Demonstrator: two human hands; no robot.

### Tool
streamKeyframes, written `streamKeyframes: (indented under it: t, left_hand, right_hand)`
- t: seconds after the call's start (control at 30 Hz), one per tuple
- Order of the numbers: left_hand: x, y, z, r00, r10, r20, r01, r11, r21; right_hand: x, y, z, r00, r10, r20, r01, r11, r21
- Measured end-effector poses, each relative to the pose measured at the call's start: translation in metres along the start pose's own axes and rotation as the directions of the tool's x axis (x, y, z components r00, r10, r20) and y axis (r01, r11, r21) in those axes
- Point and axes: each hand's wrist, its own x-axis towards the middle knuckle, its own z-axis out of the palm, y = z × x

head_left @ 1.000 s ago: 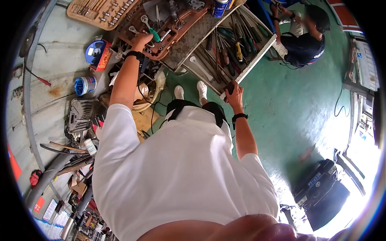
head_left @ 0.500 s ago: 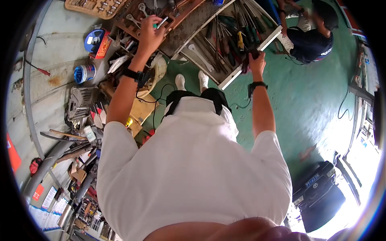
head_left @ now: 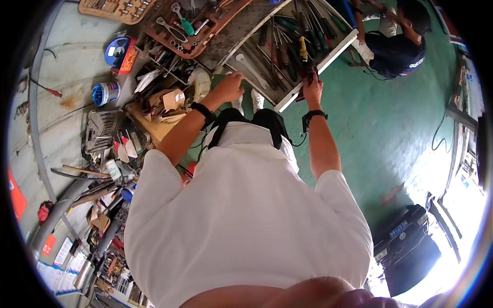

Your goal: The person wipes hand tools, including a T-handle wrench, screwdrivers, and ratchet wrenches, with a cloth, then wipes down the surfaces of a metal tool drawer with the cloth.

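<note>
My left hand (head_left: 230, 88) hangs beside the near left side of an open metal drawer (head_left: 287, 101), fingers curled; whether anything is inside them is hidden. At the drawer's front edge my right hand (head_left: 313, 91) is closed on a dark reddish thing (head_left: 309, 77), its kind unclear. Inside the drawer lie a large wrench (head_left: 251, 69), a yellow-handled screwdriver (head_left: 303, 49) and several more screwdrivers. Farther left, a brown tool case (head_left: 215, 31) holds a green-handled tool (head_left: 187, 26), wrenches (head_left: 172, 30) and sockets.
A person (head_left: 395, 41) sits low at the upper right. On the left are a blue reel (head_left: 118, 51), a blue-and-white can (head_left: 106, 94), cardboard (head_left: 173, 100) and cluttered tools. A dark car part with a plate (head_left: 403, 233) is at the lower right on the green floor (head_left: 359, 133).
My left hand has come from the tool case down to the drawer's near side, leaving the green-handled tool in plain view. My right hand has moved slightly left and nearer, still gripping the dark thing.
</note>
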Motion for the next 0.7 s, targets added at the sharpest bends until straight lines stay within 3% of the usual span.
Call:
streamKeyframes:
  t: [0.07,0.1,0.17,0.37,0.5,0.6,0.7]
  left_hand:
    - [0.006,-0.008,0.021,0.993,0.062,-0.104,-0.043,0.983,0.179]
    - [0.008,-0.012,0.026,0.993,0.070,-0.092,-0.053,0.984,0.173]
    - [0.013,-0.021,0.036,0.996,0.063,-0.064,-0.033,0.918,0.394]
    - [0.011,-0.034,0.049,0.977,0.161,-0.139,-0.103,0.930,0.352]
    - [0.007,-0.039,0.058,0.984,0.139,-0.111,-0.089,0.923,0.375]
    - [0.011,-0.045,0.065,0.942,0.229,-0.247,-0.131,0.925,0.356]
    - [0.010,-0.051,0.068,0.932,0.247,-0.266,-0.149,0.928,0.342]
  right_hand:
    - [-0.006,0.011,0.002,0.995,-0.050,0.081,0.050,0.999,0.003]
    - [-0.015,0.013,0.002,0.993,-0.104,0.060,0.103,0.995,0.017]
    - [-0.033,0.010,0.009,0.991,-0.088,0.098,0.091,0.996,-0.021]
    - [-0.087,-0.006,0.018,0.982,-0.124,0.144,0.129,0.991,-0.025]
    - [-0.116,-0.011,0.025,0.969,-0.136,0.205,0.137,0.990,0.010]
    - [-0.131,-0.014,0.030,0.967,-0.135,0.217,0.144,0.989,-0.025]
    - [-0.149,-0.042,0.021,0.932,-0.105,0.346,0.124,0.992,-0.034]
